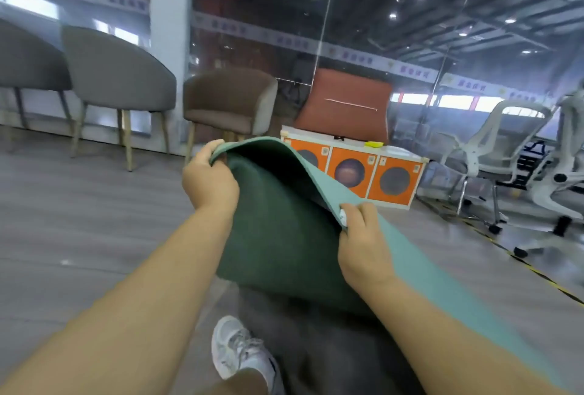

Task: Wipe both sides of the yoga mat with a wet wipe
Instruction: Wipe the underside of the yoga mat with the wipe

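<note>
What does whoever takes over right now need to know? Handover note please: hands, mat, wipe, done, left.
Left hand: grips the far corner of the yoga mat, lifted off the floor.
Right hand: pinches the mat's other edge, with a white bit, probably the wet wipe, tucked under its fingers.
Mat: raised and curling over in front of the person, dark green face towards the camera, lighter teal face on the outside; its near end trails down to the floor.
Done: cannot tell from this view which face has been wiped.
Left: probably finish turning the mat, lay it flat, wipe the face that ends up on top.
</note>
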